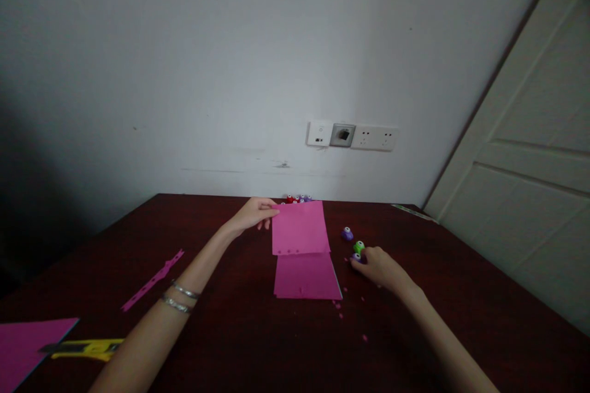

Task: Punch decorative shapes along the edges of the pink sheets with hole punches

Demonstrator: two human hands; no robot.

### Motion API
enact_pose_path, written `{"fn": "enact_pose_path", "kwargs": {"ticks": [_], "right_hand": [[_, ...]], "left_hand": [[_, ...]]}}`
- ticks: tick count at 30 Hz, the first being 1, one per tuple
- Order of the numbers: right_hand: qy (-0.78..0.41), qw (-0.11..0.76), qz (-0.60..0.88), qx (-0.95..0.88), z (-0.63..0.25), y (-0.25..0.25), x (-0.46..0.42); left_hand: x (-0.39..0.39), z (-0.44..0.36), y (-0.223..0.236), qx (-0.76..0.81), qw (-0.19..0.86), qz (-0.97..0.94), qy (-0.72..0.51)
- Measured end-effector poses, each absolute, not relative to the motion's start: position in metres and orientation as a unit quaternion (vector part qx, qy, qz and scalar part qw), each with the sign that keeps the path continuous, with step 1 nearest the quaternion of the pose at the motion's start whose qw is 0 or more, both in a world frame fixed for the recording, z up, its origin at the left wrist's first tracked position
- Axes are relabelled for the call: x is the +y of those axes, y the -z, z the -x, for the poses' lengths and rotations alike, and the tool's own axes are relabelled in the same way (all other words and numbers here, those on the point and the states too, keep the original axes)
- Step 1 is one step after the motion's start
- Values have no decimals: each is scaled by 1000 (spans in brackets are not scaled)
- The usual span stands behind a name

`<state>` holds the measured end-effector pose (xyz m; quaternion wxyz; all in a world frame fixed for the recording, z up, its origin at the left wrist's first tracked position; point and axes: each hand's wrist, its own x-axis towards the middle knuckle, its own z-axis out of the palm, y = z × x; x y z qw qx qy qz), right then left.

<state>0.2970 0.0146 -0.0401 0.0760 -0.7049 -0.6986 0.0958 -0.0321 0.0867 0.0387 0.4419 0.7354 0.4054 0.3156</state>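
The left hand (249,216) is pinching the upper pink sheet (300,227) by one side, so it could be sagging or slipping, midway across the surface (230,344) towards the far edge. The right hand (381,266) is curling at the nearer purple figure (356,257), its grip unclear, and crowding the green figure (359,247), risking a knock.

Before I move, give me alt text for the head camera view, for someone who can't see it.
The left hand holds a pink sheet over more pink paper on a dark table; the right hand is at a purple toy beside a green toy. A yellow cutter lies lower left.
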Motion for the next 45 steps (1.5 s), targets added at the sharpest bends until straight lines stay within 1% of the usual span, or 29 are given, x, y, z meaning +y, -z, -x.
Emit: {"fn": "enact_pose_path", "kwargs": {"ticks": [11,15,17,22,29,33,35,37,42,45], "right_hand": [[-89,65,712,-694,-302,46,17],[-96,70,706,-698,-304,40,14],[-95,84,697,-706,-305,34,12],[-86,150,648,-742,-297,24,7],[-93,161,613,-768,-279,34,6],[-133,159,599,-774,-270,38,5],[-154,157,592,-775,-267,40,4],[-166,157,590,-775,-267,41,4],[-157,166,587,-777,-270,43,7],[-155,166,582,-781,-269,42,7]], "left_hand": [[100,32,-11,420,462,-722,-298],[103,29,1,429,481,-711,-281],[103,26,7,434,493,-706,-265],[101,16,26,433,511,-705,-233],[100,9,49,412,526,-722,-182],[102,10,49,417,485,-755,-144],[104,12,46,429,453,-768,-146],[109,16,41,443,404,-781,-176],[132,26,33,536,217,-770,-270],[155,26,39,573,185,-746,-285]]}}
